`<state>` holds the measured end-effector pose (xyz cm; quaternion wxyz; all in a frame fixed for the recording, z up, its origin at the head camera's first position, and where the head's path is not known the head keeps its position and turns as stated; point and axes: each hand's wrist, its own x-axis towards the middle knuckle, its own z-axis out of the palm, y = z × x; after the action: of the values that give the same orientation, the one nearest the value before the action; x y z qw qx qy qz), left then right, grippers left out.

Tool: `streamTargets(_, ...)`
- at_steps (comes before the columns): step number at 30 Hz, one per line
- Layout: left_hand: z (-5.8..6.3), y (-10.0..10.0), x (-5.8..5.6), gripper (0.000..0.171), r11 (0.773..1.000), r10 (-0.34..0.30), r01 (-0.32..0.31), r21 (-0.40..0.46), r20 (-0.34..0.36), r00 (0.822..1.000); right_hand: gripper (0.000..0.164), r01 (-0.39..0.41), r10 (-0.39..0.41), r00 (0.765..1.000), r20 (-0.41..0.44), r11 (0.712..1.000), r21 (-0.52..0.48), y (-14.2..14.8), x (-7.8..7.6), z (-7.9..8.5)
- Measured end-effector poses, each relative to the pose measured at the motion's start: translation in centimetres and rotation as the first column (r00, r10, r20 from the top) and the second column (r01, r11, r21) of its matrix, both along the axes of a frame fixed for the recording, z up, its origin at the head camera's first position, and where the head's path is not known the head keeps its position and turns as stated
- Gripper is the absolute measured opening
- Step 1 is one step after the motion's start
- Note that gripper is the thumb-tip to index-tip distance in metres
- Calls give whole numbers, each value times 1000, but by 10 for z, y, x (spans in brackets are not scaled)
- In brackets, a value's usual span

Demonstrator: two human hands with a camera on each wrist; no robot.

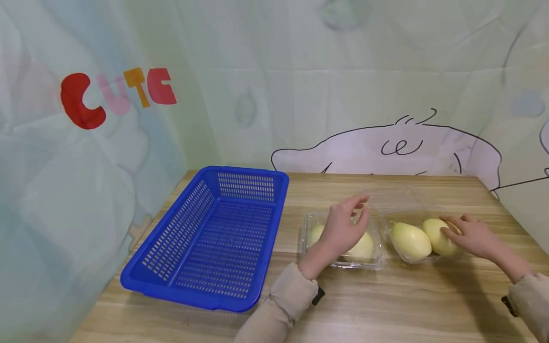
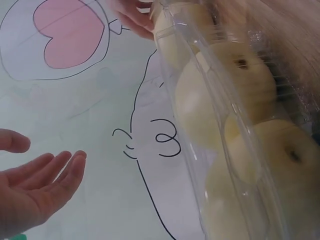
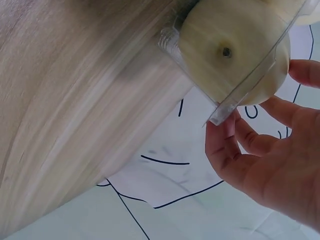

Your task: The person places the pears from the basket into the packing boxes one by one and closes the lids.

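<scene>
My right hand (image 1: pixel 473 236) holds a pale yellow pear (image 1: pixel 439 238) in a clear plastic box (image 1: pixel 413 260). In the right wrist view, thumb and index finger are against that pear (image 3: pixel 232 60), and other fingers lie at the box's corner (image 3: pixel 217 117). A second pear (image 1: pixel 410 239) sits beside it on the left. The box's clear lid (image 1: pixel 392 197) is folded back behind. My left hand (image 1: pixel 343 226) hovers over another clear box (image 1: pixel 377 263), fingers loosely bent and holding nothing. Pears (image 1: pixel 362 248) show inside that box, partly hidden by the hand and wrist.
A blue plastic basket (image 1: pixel 268 238) with slotted walls stands left of the boxes on the wooden table (image 1: pixel 386 305). Behind the table hangs a printed cloth (image 1: pixel 300 95) with a cartoon figure, and a cloth with coloured letters (image 1: pixel 83 102) covers the left side.
</scene>
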<state>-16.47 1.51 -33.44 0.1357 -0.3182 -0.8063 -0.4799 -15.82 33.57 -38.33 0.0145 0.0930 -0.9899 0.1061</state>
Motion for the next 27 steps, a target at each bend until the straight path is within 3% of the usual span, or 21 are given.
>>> streamTargets(6,-1,11,-12,29,997,23,-32,64,130,991,47,-33,36,999,34,995,-93,5,-4,4)
streamTargets(8,-1,14,-15,28,994,36,-56,97,200,979,46,-48,56,996,65,992,-120,7,-6,5)
streamTargets(10,0,18,-18,28,987,39,-84,138,302,952,45,-59,76,992,106,987,-149,10,-8,7)
streamTargets(11,0,20,-20,27,979,25,-97,177,373,928,44,-65,86,988,125,984,-163,11,-8,9)
streamTargets(13,0,24,-23,26,957,-11,-138,254,509,861,44,-72,102,982,160,980,-186,14,-10,11)
streamTargets(17,-1,32,-29,29,897,-128,-223,381,708,694,45,-68,113,972,205,975,-212,19,-11,16)
streamTargets(20,-3,36,-35,34,858,-219,-259,443,773,596,47,-35,99,964,248,967,-251,23,-11,19)
streamTargets(23,-5,39,-41,37,800,-332,-300,519,800,499,49,19,75,948,311,957,-290,28,-13,22)
streamTargets(27,-10,40,-47,40,732,-448,-353,583,802,396,51,69,73,918,389,938,-339,35,-19,25)
